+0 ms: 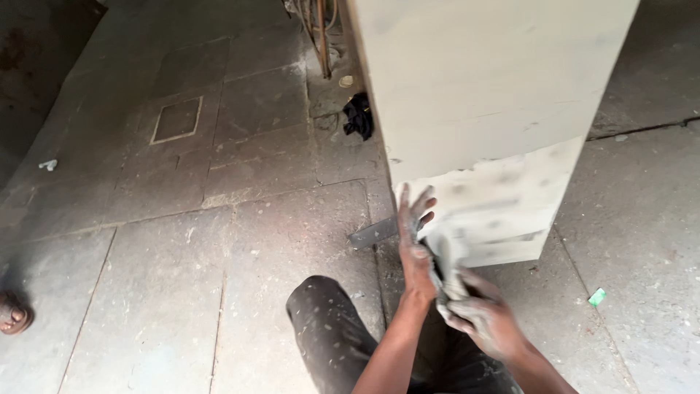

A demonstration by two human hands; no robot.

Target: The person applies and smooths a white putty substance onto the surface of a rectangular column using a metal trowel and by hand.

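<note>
Single view: a head-worn camera looks steeply down and forward from above the person's own knee (328, 321). It sits close to both hands, which fill the lower centre. The pale wooden cabinet (481, 95) occupies the upper right; the stone floor (168, 241) fills the left. No second view is present.

Both dusty hands, left hand (415, 248) and right hand (487, 319), hold a pale cloth (446, 263) against the whitish wooden panel (481, 109) above the stone floor (182, 219).

Pale panel (481, 95) — top cut off; rag (446, 255) blurred.
</note>
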